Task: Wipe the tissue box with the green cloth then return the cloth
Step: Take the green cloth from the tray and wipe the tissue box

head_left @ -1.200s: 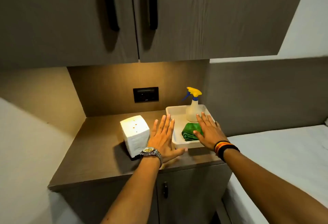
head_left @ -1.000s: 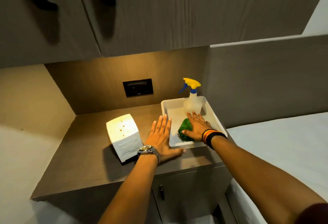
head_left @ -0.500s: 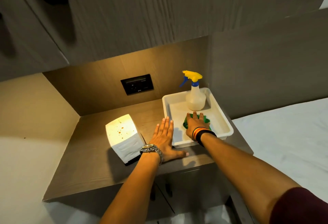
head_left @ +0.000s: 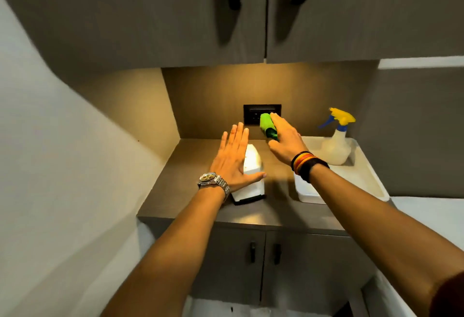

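Note:
The white tissue box (head_left: pixel 253 166) stands on the brown counter (head_left: pixel 271 206), with brown specks on its lit top. My left hand (head_left: pixel 233 158) hovers flat over its left side, fingers spread and holding nothing; it hides part of the box. My right hand (head_left: pixel 285 139) is raised above the counter to the right of the box and holds the folded green cloth (head_left: pixel 267 126), which sticks out past my fingers in front of the wall socket. The cloth is clear of the box.
A white tray (head_left: pixel 371 178) lies on the counter's right end with a yellow-topped spray bottle (head_left: pixel 336 141) at its back. A black socket plate (head_left: pixel 251 113) is on the back wall. Upper cabinets (head_left: pixel 251 15) hang overhead; a bed surface (head_left: pixel 426 216) lies to the right.
My right hand has lifted the green cloth out of the tray and carried it left towards the box. My left hand has risen from the counter to above the box.

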The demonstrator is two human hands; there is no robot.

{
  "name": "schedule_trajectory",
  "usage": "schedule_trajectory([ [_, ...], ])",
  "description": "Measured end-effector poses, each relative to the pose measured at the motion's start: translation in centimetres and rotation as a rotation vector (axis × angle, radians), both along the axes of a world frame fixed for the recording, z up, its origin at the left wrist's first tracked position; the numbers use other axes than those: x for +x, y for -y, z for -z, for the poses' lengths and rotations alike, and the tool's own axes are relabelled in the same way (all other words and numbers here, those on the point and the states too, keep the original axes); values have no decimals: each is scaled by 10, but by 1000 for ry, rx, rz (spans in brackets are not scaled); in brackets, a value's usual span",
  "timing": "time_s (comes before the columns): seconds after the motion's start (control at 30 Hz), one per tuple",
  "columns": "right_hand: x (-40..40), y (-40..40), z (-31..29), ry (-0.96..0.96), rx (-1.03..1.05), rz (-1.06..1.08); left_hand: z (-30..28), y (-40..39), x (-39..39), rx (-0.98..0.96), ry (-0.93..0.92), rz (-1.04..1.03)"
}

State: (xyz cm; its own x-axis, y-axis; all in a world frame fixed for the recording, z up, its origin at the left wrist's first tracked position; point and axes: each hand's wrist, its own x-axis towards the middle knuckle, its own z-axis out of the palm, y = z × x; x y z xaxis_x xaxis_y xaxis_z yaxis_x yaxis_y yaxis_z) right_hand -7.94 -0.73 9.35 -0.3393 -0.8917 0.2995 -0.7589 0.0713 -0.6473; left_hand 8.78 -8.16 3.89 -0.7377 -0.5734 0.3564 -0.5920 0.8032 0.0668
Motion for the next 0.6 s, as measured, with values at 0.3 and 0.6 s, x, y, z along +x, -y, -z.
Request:
schedule_trajectory([
  [0.3, 61, -4, 25, -363, 283, -225, 65, 3, 44, 341, -134, -161],
  [0.6, 56, 2, 61, -370, 302, -218, 116, -21, 11, 656, -498, -253],
])
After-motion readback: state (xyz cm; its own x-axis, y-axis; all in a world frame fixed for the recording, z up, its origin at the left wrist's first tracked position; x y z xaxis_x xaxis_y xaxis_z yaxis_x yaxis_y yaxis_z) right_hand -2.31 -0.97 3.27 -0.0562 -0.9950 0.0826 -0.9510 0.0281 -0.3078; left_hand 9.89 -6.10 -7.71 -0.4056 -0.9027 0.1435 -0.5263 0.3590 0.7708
